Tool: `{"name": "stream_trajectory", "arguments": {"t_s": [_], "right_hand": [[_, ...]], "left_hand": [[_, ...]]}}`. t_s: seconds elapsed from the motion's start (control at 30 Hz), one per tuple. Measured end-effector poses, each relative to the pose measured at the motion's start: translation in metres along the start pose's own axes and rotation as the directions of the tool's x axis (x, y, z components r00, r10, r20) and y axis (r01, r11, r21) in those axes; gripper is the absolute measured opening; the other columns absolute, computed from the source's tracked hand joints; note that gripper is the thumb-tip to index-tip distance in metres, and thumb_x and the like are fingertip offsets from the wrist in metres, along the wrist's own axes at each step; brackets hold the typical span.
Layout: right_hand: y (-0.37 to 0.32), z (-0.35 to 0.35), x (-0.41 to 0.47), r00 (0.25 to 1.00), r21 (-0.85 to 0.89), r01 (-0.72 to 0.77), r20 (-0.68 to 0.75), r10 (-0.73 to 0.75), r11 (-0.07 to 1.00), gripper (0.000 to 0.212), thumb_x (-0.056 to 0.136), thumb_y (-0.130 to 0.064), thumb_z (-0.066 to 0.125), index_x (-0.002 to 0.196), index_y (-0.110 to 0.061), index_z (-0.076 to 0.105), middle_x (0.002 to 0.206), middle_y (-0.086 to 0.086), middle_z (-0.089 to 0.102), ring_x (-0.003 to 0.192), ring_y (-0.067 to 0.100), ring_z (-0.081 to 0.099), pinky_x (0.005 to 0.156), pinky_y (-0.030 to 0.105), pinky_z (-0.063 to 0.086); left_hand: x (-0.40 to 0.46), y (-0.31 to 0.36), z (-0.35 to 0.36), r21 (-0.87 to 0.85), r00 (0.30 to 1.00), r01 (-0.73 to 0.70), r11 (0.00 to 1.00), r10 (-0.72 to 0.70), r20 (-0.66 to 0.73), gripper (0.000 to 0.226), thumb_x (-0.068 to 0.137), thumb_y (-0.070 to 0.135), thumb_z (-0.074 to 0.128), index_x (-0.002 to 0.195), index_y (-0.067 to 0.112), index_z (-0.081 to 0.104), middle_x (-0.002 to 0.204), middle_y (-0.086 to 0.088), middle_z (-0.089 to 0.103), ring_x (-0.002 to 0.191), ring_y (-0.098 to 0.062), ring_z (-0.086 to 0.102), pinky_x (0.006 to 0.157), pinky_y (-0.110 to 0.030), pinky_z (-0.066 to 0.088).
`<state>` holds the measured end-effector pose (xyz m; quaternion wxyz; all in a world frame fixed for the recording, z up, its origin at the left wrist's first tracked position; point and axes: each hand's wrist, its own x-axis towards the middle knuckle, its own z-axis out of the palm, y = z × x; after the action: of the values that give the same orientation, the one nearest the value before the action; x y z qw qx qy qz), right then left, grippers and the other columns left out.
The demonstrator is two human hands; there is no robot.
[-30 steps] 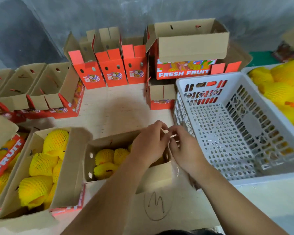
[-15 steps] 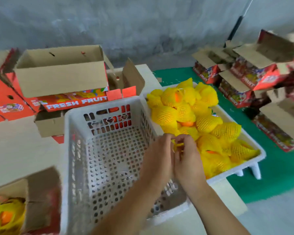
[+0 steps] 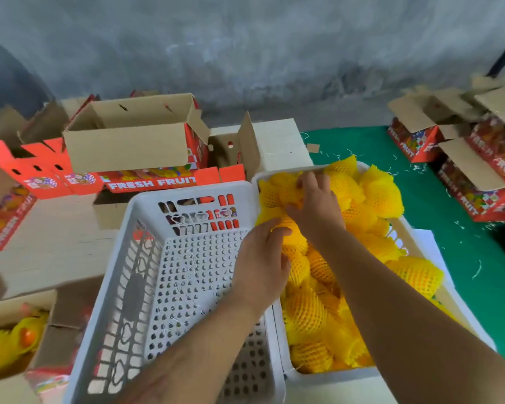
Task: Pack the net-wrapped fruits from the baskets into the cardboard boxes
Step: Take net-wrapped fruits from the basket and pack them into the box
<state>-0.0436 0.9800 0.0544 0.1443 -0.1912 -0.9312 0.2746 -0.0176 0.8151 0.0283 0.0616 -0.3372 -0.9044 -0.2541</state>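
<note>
Grey concrete wall is running behind your table, with green matting lying off to your right. Two white baskets are sitting side by side in front of you: the bare basket on the left and the full basket touching it on the right, heaped with yellow net-wrapped fruits.

Your left hand is reaching over the shared rims, its fingers curling onto a fruit at the near-left of the heap. That fruit is lying just beyond your fingertips and partly under them, its long axis seeming to run away from you toward the far rim; its ends are hidden, so which way it points cannot be told.

Your right hand is pressing down farther back, fingers curling around another wrapped fruit that is sitting under your palm near the far-left corner.

Open boxes are standing at the back left, one box at your near left is already holding fruit, and more boxes are stacked on the matting.
</note>
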Motion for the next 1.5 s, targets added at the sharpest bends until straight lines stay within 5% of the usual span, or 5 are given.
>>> {"name": "stream_trajectory", "arguments": {"t_s": [0.33, 0.5, 0.63, 0.87, 1.5], "right_hand": [[0.041, -0.025, -0.062, 0.949, 0.758, -0.174, -0.043, 0.314, 0.629, 0.053, 0.072, -0.048, 0.071, 0.123, -0.041, 0.061, 0.12, 0.0, 0.063, 0.098, 0.019, 0.067, 0.067, 0.026, 0.057], [0.044, -0.019, -0.11, 0.945, 0.946, -0.271, 0.227, 0.237, 0.175, 0.046, 0.078, -0.026, 0.073, 0.118, -0.034, 0.051, 0.11, 0.008, 0.068, 0.087, 0.024, 0.074, 0.062, 0.036, 0.058], [0.034, -0.011, -0.132, 0.961, 0.871, -0.248, 0.276, -0.006, 0.425, 0.07, 0.078, -0.022, 0.074, 0.138, -0.042, 0.046, 0.123, -0.001, 0.068, 0.108, 0.025, 0.071, 0.085, 0.045, 0.062], [-0.058, 0.037, -0.17, 0.952, 0.886, -0.28, 0.306, -0.012, 0.369, 0.044, 0.086, -0.043, 0.076, 0.127, -0.04, 0.059, 0.119, -0.002, 0.073, 0.108, 0.021, 0.072, 0.081, 0.034, 0.062], [-0.408, 0.293, -0.258, 0.848, 0.767, -0.428, 0.523, -0.081, 0.478, 0.043, 0.076, -0.044, 0.063, 0.118, -0.033, 0.07, 0.108, 0.0, 0.076, 0.1, 0.021, 0.073, 0.085, 0.048, 0.061]], "left_hand": [[0.061, -0.005, 0.011, 0.548, 0.976, -0.131, 0.826, 0.011, 0.216, 0.082, 0.08, 0.028, 0.084, 0.147, 0.033, 0.038, 0.133, -0.005, 0.038, 0.12, -0.029, 0.039, 0.1, -0.039, 0.04], [0.038, -0.016, -0.018, -0.091, 0.979, 0.157, 0.983, -0.143, 0.145, 0.076, 0.067, 0.05, 0.087, 0.131, 0.033, 0.049, 0.123, 0.001, 0.057, 0.11, -0.024, 0.058, 0.086, -0.042, 0.056], [-0.017, -0.013, -0.053, -0.785, 0.901, 0.38, 0.49, -0.389, 0.193, 0.05, 0.072, 0.068, 0.081, 0.114, 0.052, 0.059, 0.11, 0.014, 0.074, 0.099, -0.008, 0.073, 0.074, -0.022, 0.06], [-0.099, -0.043, -0.08, -0.842, 0.636, 0.505, -0.189, -0.577, 0.512, 0.074, 0.075, 0.057, 0.077, 0.137, 0.019, 0.06, 0.122, -0.018, 0.073, 0.101, -0.033, 0.072, 0.091, -0.045, 0.056], [-0.298, -0.384, -0.274, -0.921, 0.535, 0.366, -0.133, -0.78, 0.325, 0.065, 0.085, 0.045, 0.073, 0.143, 0.024, 0.053, 0.138, -0.015, 0.064, 0.129, -0.034, 0.061, 0.098, -0.05, 0.056]]}}
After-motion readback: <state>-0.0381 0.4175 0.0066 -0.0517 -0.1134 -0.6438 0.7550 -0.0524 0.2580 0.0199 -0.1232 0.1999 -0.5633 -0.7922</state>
